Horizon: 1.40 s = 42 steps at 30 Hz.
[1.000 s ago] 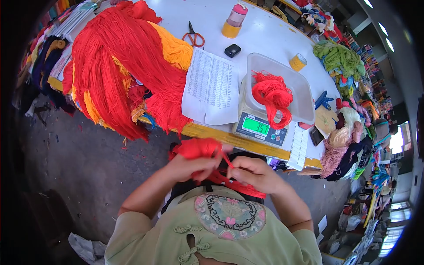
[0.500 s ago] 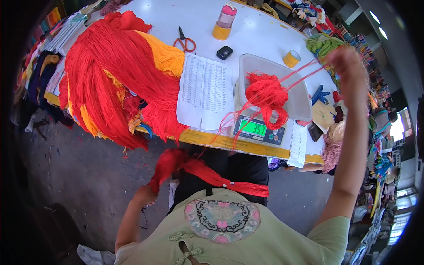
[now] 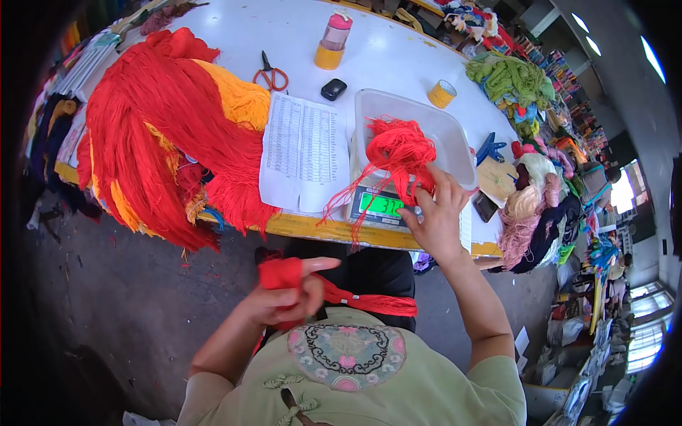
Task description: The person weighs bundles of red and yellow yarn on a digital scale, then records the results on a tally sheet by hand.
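Observation:
My left hand point(image 3: 288, 295) is wrapped round a hank of red yarn point(image 3: 279, 272), one finger pointing right. Part of that yarn, with small white bands, trails across my lap. My right hand point(image 3: 442, 216) is at the front of a clear plastic tub point(image 3: 458, 153), fingers apart, touching the edge of a loose red yarn bundle point(image 3: 399, 150) inside. Some strands hang over the tub's front. Under the tub is a digital scale point(image 3: 359, 213) with a lit green display; my thumb side partly covers its last digit.
Left on the table lies a big heap of red yarn point(image 3: 156, 106) over orange yarn point(image 3: 231, 92). A printed sheet point(image 3: 302, 156), scissors point(image 3: 270, 77), a black device point(image 3: 333, 89), a pink-topped bottle point(image 3: 332, 42), a tape roll point(image 3: 442, 94) and a blue clamp point(image 3: 491, 148) surround the tub.
My right hand came down from the upper right, where it held strands stretched out, to the tub's front. My left hand rose toward my middle with its yarn. The view shifted slightly.

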Tool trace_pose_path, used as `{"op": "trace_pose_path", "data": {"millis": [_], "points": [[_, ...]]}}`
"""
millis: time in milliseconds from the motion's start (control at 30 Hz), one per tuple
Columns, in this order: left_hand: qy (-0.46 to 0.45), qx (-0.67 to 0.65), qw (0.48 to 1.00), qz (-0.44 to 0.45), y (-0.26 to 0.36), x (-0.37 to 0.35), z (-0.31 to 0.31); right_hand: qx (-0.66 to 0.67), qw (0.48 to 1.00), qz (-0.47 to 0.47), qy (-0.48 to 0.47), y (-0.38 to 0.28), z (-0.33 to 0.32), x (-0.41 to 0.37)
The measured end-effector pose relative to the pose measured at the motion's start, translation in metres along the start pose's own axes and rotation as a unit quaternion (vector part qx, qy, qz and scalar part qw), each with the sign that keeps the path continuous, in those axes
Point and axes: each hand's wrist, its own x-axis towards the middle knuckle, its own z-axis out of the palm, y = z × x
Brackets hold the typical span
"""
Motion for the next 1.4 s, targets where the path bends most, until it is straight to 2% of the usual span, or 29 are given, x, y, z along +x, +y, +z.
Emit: {"op": "trace_pose_path", "data": {"millis": [67,167,233,267,300,367,400,433,500,600,633,667,700,767,800,867,967,1000,1067,1100,1133,1167,1200,1233,1267,1300,1400], "points": [[-0.019,0.018,1.0,-0.012,-0.006,0.023,0.008,-0.051,0.999,-0.011,-0.013,0.002,0.013,0.002],[0.001,0.093,0.996,0.017,-0.014,0.034,0.008,0.034,0.997,0.004,0.071,0.012,-0.005,0.002],[0.059,0.122,0.989,0.052,-0.01,0.025,-0.005,0.199,0.966,0.125,0.105,0.058,-0.025,-0.019],[0.087,0.135,0.985,0.068,-0.005,0.018,-0.011,0.414,0.812,0.392,0.122,0.053,-0.072,-0.012],[0.112,0.095,0.984,0.103,0.001,0.014,-0.014,0.533,0.714,0.362,0.274,0.078,-0.093,-0.026],[0.06,-0.057,0.986,0.142,0.011,0.005,-0.027,0.513,0.737,0.271,0.347,0.154,-0.157,-0.096],[0.028,-0.136,0.975,0.172,0.017,0.005,-0.023,0.209,0.855,0.268,0.392,0.157,-0.178,-0.12],[0.035,-0.115,0.979,0.161,0.024,0.009,-0.014,-0.139,0.83,0.32,0.435,0.16,-0.198,-0.144],[0.049,-0.075,0.986,0.138,0.033,0.025,0.01,-0.004,0.757,0.395,0.52,0.112,-0.228,-0.145],[-0.067,-0.009,0.996,0.049,0.016,0.058,0.01,0.053,0.891,0.362,0.269,0.021,-0.213,-0.12],[-0.106,0.018,0.994,0.005,0.014,0.071,0.019,0.076,0.954,0.264,0.123,0.0,-0.201,-0.12],[-0.145,0.045,0.988,-0.038,0.012,0.084,0.031,0.097,0.984,0.152,0.006,-0.017,-0.186,-0.107],[-0.148,0.107,0.978,-0.102,0.013,0.095,0.045,0.142,0.983,0.038,-0.11,-0.034,-0.171,-0.094],[-0.235,0.339,0.909,-0.058,0.001,0.125,0.064,0.217,0.914,0.028,-0.343,-0.059,-0.141,-0.063],[-0.268,0.454,0.846,0.075,-0.028,0.134,0.059,0.205,0.923,0.037,-0.325,-0.065,-0.129,-0.058],[-0.209,0.504,0.837,-0.031,-0.033,0.129,0.069,0.232,0.924,0.042,-0.3,-0.054,-0.103,-0.07],[-0.179,0.569,0.795,-0.112,-0.036,0.128,0.055,0.264,0.893,0.162,-0.327,-0.041,-0.089,-0.082],[-0.137,0.547,0.817,-0.118,-0.034,0.124,0.053,0.363,0.835,0.227,-0.345,-0.033,-0.081,-0.089],[-0.058,0.498,0.855,-0.134,-0.031,0.112,0.051,0.541,0.679,0.352,-0.35,-0.014,-0.062,-0.111],[-0.041,0.508,0.854,-0.107,-0.03,0.109,0.047,0.575,0.65,0.382,-0.318,-0.003,-0.056,-0.121],[-0.02,0.518,0.852,-0.077,-0.03,0.105,0.044,0.494,0.762,0.332,-0.256,0.015,-0.04,-0.141],[0.006,0.527,0.848,-0.047,-0.031,0.103,0.042,0.432,0.778,0.4,-0.219,0.028,-0.04,-0.146],[0.012,0.509,0.859,-0.057,-0.032,0.102,0.041,0.324,0.857,0.384,-0.112,0.056,-0.016,-0.172],[0.021,0.492,0.868,-0.067,-0.033,0.102,0.04,0.221,0.886,0.403,-0.061,0.075,-0.013,-0.173],[0.033,0.475,0.876,-0.074,-0.034,0.101,0.039,0.122,0.928,0.35,-0.043,0.101,-0.009,-0.184],[0.026,0.472,0.878,-0.079,-0.037,0.102,0.04,0.134,0.928,0.346,-0.025,0.116,-0.005,-0.187],[-0.008,0.513,0.854,-0.083,-0.046,0.107,0.031,0.083,0.959,0.264,-0.06,0.135,0.006,-0.19]]}}
